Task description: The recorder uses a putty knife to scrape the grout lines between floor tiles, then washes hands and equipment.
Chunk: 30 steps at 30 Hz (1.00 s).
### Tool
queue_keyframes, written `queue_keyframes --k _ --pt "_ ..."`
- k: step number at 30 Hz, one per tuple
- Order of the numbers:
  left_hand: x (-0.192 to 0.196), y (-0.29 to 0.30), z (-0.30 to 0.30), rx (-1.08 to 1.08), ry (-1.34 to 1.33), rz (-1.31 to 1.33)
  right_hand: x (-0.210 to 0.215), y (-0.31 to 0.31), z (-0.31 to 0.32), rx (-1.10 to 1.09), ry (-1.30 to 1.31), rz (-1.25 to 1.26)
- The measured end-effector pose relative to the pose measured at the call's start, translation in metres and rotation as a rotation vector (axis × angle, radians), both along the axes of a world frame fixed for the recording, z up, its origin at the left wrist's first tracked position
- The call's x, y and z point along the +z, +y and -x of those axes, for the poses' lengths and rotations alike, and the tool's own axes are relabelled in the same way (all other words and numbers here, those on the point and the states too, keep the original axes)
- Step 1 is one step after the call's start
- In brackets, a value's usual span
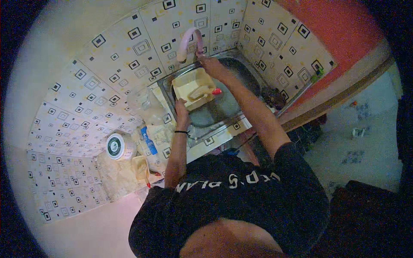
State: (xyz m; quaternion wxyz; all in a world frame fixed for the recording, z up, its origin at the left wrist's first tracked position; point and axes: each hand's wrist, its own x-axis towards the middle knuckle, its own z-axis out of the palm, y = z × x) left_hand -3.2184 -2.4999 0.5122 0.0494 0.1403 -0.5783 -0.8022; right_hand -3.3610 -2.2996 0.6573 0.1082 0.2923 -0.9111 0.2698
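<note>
A cream plastic tub (189,78), tilted so that its inside faces up, is over the metal sink (234,96). At its lower left corner my left hand (182,112) grips the tub's wall. A pale tool with a red end (202,91), its kind unclear, lies in the tub. Behind the tub rises a curved pinkish faucet (187,45), its spout bending down to the left. My right hand (211,67) reaches across to the faucet's base, with the fingers closed around it and partly hidden. Whether water runs cannot be made out.
Left of the sink, the counter holds a clear plastic bag (150,109), a blue packet (149,141), a white round bucket (120,146) with a lid, and a small cream container (140,168). A dark lump (273,98) lies at the sink's right edge. Patterned tiles wall the corner.
</note>
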Motion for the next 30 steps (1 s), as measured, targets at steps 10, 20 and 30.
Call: queue_keyframes --k 10,20,30 --pt "0.041 0.009 0.029 -0.061 0.002 -0.093 0.007 -0.019 -0.002 -0.132 0.110 -0.338" --pt "0.076 0.036 0.032 -0.046 0.040 -0.116 0.020 -0.009 0.012 -0.331 -0.195 -0.294" --pt "0.039 0.002 0.019 0.005 -0.019 0.132 0.061 -0.019 -0.141 -0.366 -0.211 -0.467"
